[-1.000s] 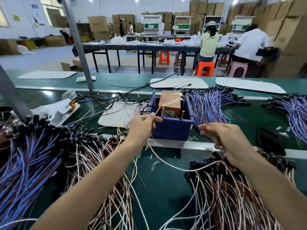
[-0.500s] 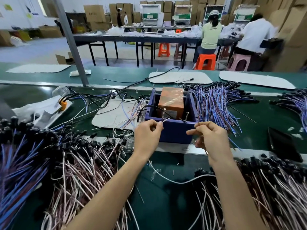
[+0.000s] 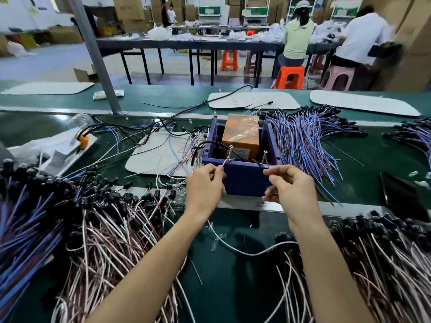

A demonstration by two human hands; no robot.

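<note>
Right now both hands are at the near wall of the blue box (image 3: 245,183), just short of the two upright pins (image 3: 231,151) on its rim. Left hand (image 3: 205,183): thumb & forefinger pinch a thin end of the white wire (image 3: 233,249), the bare tip poking past the fingertips (image 3: 218,172) toward the left pin. Right hand (image 3: 291,185): fingers pinch too, on the same strand as far as I can see, close to the right pin; other fingers curled in. The rest of the wire drops below the left-hand fingers, loops over the table (image 3: 233,287) and ends at a black plug (image 3: 282,237) under the right wrist.

What could go wrong, IMO:
- The tip is v. fine. If the pinch slackens, it slips back between the fingers and misses the pin.
- Pulling the hands apart too hard could kink or snap the strand.
- The slack loop lies beside the pink wire heap (image 3: 373,264) right of the fingers. A tug may snag the plug there and drag others along.
- A knuckle could bump a pin, since both stand just beyond the fingertips.
</note>
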